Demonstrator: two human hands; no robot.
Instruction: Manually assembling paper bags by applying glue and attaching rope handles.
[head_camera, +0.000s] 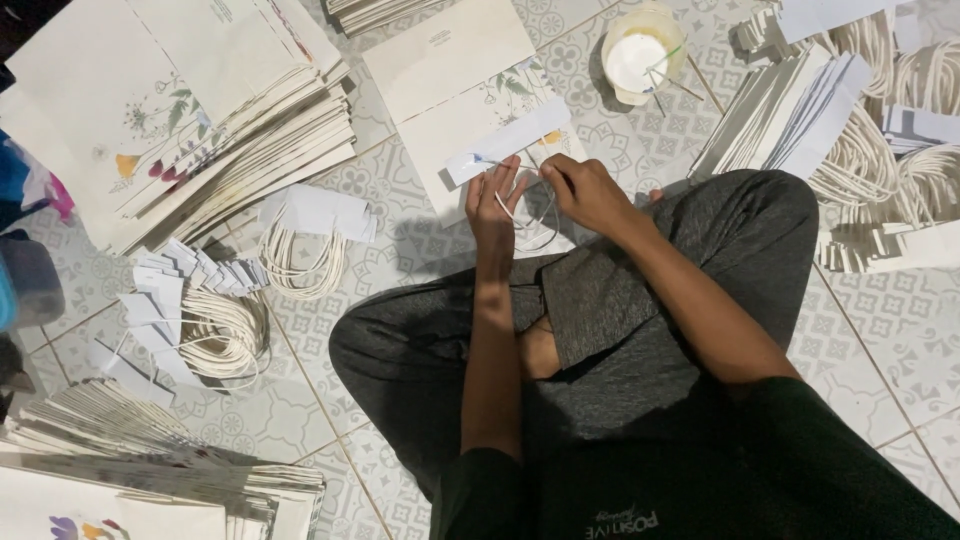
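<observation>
Far left, I see a tall stack of flat floral-printed paper bags (190, 130) on the tiled floor (900, 330), and below it a heap of white paper strips with cord loops (205, 320). Another fanned stack of bags (150, 460) sits at the lower left.

In the middle, a single flat bag (450, 70) lies before my crossed legs, with a white paper strip (505, 140) lying slantwise on its lower edge. My left hand (492, 205) rests fingers spread and nearly flat, pressing the near end of that strip; a white cord loop (530, 215) hangs from the strip and passes under my palm. My right hand (585, 190) is curled, fingertips pinched on the strip's middle, where the cord meets it; I cannot tell whether it grips cord, paper, or both.

My judgement on risk: if the left palm lifts early, the strip could skid off line, since it lies askew already. The pinch could also tug the cord free of the strip.

Further right, an open tub of white paste (640, 55) with a stick in it stands close; a careless elbow could tip it. Far right lie more strips and cords (870, 150).
</observation>
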